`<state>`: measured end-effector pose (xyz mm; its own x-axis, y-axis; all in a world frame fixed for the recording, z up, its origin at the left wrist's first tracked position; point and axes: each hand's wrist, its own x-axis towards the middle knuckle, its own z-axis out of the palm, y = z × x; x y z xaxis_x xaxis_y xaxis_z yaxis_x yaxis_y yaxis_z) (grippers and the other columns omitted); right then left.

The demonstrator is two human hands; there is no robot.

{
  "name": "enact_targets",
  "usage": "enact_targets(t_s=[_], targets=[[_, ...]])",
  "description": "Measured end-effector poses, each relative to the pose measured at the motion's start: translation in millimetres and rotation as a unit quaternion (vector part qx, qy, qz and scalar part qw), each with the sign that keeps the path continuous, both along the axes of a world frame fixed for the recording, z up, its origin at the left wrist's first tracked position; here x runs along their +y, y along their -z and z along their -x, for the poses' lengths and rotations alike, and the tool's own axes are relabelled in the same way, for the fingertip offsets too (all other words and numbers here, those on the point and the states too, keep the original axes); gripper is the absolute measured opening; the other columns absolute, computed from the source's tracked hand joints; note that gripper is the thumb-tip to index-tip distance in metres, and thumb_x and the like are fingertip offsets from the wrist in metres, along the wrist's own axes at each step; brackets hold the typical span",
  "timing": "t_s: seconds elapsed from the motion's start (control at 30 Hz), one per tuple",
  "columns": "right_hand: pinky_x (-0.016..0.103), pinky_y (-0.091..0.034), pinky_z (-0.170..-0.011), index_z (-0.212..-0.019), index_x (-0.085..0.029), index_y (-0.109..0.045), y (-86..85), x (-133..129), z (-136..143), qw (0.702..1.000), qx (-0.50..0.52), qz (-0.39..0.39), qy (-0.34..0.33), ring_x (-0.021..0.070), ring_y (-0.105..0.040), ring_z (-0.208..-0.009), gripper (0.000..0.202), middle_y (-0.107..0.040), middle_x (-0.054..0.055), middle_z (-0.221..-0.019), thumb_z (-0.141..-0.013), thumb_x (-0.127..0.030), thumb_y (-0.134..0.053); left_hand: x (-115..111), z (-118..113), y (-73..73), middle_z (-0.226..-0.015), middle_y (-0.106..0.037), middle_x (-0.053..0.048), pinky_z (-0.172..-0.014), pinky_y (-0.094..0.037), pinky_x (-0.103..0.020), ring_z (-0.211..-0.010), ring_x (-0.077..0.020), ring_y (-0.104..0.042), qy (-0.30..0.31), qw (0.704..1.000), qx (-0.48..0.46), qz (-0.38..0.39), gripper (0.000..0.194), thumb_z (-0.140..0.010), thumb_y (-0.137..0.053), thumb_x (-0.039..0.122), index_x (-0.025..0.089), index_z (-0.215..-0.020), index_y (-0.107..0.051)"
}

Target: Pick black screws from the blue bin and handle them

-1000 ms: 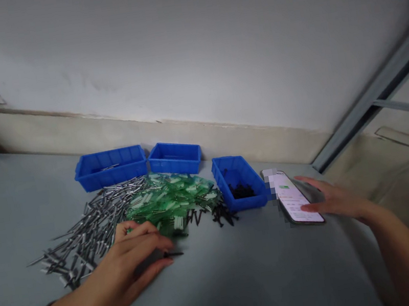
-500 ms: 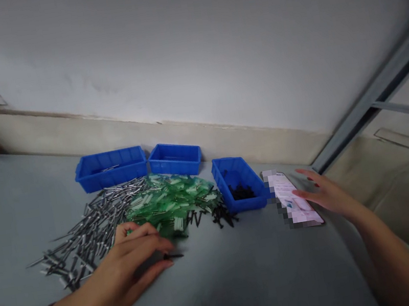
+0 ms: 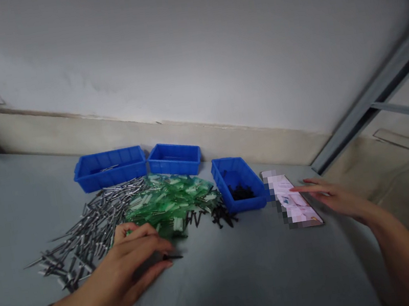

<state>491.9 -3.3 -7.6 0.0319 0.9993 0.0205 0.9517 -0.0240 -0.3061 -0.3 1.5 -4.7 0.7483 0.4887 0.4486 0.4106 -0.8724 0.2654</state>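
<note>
My left hand (image 3: 139, 259) rests low over the table, its thumb and fingers pinched on a small black screw (image 3: 175, 256). Just beyond it lie green plastic packets (image 3: 172, 197) and, to their left, a heap of silver rivets (image 3: 92, 227). Loose black screws (image 3: 222, 216) lie right of the packets. At the right, my right hand (image 3: 336, 198) is open with fingers spread, one fingertip at the lit screen of a phone (image 3: 293, 201) lying on the table.
Behind the heap stand a left blue bin (image 3: 115, 176) with a few silver pieces and a middle blue bin (image 3: 176, 166). A right blue bin (image 3: 245, 203) holds black screws. A wall runs behind the grey table (image 3: 248, 280); a metal frame (image 3: 368, 106) rises at the right.
My right hand has shifted slightly down and right, its fingers now straighter over the phone, and the screen picture has moved. My left hand has stayed nearly still with the screw.
</note>
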Motion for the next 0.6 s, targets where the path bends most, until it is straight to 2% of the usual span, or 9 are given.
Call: enact_targets(t_s=[0.13, 0.27, 0.6], targets=[[0.041, -0.041, -0.095, -0.1, -0.025, -0.068, 5.5, 3.9, 1.5, 1.0, 0.012, 0.006, -0.001, 0.0252, -0.045, -0.119, 0.047, -0.054, 0.009, -0.123, -0.077, -0.045, -0.032, -1.3, 0.4, -0.1, -0.086, -0.06, 0.003, -0.083, -0.03, -0.03, -0.081, -0.0148, -0.056, 0.003, 1.0, 0.001, 0.008, 0.012, -0.091, -0.048, 0.026, 0.023, -0.103, -0.052], [0.041, -0.042, -0.094, -0.097, -0.025, -0.069, 3.9, 4.0, 4.2, 1.0, 0.007, 0.012, -0.002, 0.0271, -0.047, -0.117, 0.048, -0.055, 0.008, -0.123, -0.076, -0.049, -0.033, -2.5, 2.1, 1.4, -0.087, -0.06, 0.002, -0.083, -0.029, -0.031, -0.082, -0.0149, -0.055, 0.003, 1.0, -0.001, 0.017, 0.013, -0.091, -0.048, 0.026, 0.024, -0.104, -0.051], [0.042, -0.045, -0.09, -0.098, -0.024, -0.069, 0.4, 3.2, 7.8, 1.0, 0.01, 0.016, -0.006, 0.0283, -0.05, -0.114, 0.046, -0.053, 0.009, -0.124, -0.076, -0.044, -0.035, 0.0, 2.2, 2.6, -0.087, -0.061, 0.002, -0.084, -0.029, -0.031, -0.083, -0.0155, -0.054, 0.0, 1.0, 0.005, 0.007, 0.013, -0.091, -0.049, 0.025, 0.025, -0.104, -0.051]])
